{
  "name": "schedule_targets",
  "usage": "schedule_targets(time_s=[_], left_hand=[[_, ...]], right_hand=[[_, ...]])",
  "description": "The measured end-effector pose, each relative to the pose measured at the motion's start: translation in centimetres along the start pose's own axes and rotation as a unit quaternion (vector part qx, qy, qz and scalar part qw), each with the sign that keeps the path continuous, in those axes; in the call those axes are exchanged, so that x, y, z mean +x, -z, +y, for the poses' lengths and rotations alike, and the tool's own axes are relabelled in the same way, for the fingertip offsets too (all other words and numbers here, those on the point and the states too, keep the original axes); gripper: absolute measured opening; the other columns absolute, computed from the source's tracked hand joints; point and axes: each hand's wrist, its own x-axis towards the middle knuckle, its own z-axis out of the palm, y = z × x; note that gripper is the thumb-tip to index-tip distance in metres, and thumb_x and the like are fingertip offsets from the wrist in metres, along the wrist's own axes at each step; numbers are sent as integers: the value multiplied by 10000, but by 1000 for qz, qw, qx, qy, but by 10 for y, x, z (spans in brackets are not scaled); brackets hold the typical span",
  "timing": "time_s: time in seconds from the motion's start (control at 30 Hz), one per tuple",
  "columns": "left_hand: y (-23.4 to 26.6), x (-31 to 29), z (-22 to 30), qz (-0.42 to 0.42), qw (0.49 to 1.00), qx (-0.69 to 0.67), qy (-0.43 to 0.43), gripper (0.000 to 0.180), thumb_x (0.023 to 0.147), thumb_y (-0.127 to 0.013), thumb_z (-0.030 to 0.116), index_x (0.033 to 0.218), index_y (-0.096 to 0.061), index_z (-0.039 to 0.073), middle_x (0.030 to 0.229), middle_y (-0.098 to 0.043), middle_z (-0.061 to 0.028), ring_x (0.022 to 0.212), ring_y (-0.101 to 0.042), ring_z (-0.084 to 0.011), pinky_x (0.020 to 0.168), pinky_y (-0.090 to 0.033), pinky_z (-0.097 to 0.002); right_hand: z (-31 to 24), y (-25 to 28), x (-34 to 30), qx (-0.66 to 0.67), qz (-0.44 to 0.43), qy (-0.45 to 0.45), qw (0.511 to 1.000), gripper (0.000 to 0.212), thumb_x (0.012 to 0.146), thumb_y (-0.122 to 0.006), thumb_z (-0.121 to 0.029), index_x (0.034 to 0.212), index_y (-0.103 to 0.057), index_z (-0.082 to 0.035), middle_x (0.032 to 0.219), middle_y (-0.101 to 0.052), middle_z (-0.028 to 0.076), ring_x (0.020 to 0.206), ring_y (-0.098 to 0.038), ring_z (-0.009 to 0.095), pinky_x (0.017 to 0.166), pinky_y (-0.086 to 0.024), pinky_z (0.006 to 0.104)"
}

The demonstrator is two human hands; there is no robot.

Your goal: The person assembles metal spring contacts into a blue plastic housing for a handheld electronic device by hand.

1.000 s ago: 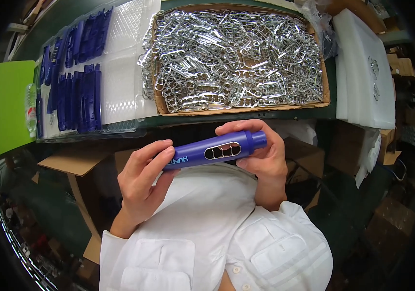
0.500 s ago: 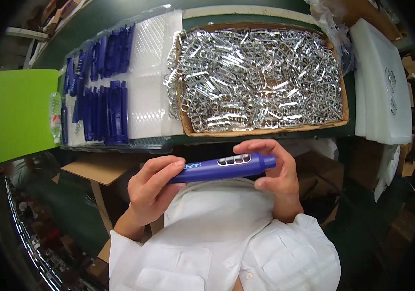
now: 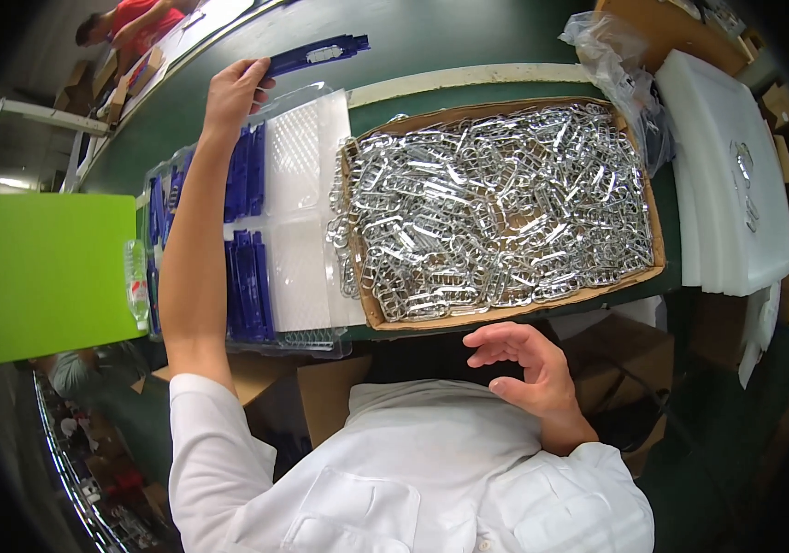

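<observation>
My left hand [image 3: 240,90] reaches out to the far left, its fingers closed on one end of a blue plastic handle [image 3: 321,55]. The handle has a pale oval panel and a narrower stepped tip pointing right. It is over the far side of the green table; whether it rests on the surface I cannot tell. Below my outstretched forearm, several blue plastic shell pieces [image 3: 249,286] lie in rows in a clear plastic tray [image 3: 298,230]. My right hand [image 3: 537,373] hovers in front of my chest with fingers curved and apart, holding nothing, near the front edge of a cardboard box.
The shallow cardboard box [image 3: 514,311] is heaped with shiny metal buckle-like pieces [image 3: 496,203]. White foam sheets [image 3: 726,184] are stacked at right, beside a crumpled plastic bag [image 3: 620,78]. A green board [image 3: 53,276] and a plastic bottle [image 3: 136,286] are at left. Another person [image 3: 141,23] sits far left.
My left hand has swung from in front of my chest to the far left, carrying the blue handle. My right hand has let go of it and stays near my chest.
</observation>
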Motion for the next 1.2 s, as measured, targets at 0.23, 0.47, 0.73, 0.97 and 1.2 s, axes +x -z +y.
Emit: schedule_targets(time_s=[0.23,0.47,0.73,0.97,1.2], left_hand=[[-54,70,-20,-94,962,244,78,350,997,-711,442,1167,-810,153,893,-788,15,803,-687,-94,730,-542,-286],[-14,20,-32,58,901,421,-85,375,987,-683,425,1261,-772,184,1208,-777,-23,1053,-755,-221,925,-568,-393],[122,-276,41,202,968,105,-107,263,1030,-692,92,1284,-729,31,1058,-769,-43,851,-658,-83,733,-538,-227],[145,-549,-20,309,933,-13,182,187,1090,-594,126,1171,-704,-2,766,-650,-25,647,-555,-59,558,-415,-195],[129,-759,-264,-88,800,413,426,235,996,-597,230,1088,-784,121,984,-767,-191,904,-744,-407,805,-594,-513]], right_hand=[[-12,8,-20,-51,96,4,994,551,841,-736,86,1365,-589,-3,1380,-653,162,1136,-710,215,1006,-559,346],[-19,-7,-6,-195,192,94,957,387,852,-705,102,1227,-666,15,1228,-709,137,926,-700,166,831,-566,283],[-28,-1,72,-707,222,226,632,309,913,-764,-60,1218,-714,-49,1177,-726,127,1056,-697,331,870,-571,432],[-11,19,108,-736,129,101,657,254,978,-722,-144,1222,-722,-73,1123,-728,104,1019,-710,268,877,-560,375],[-2,62,119,-637,250,82,724,350,1023,-717,-185,1355,-700,-75,1211,-759,66,1023,-716,160,936,-551,316]])
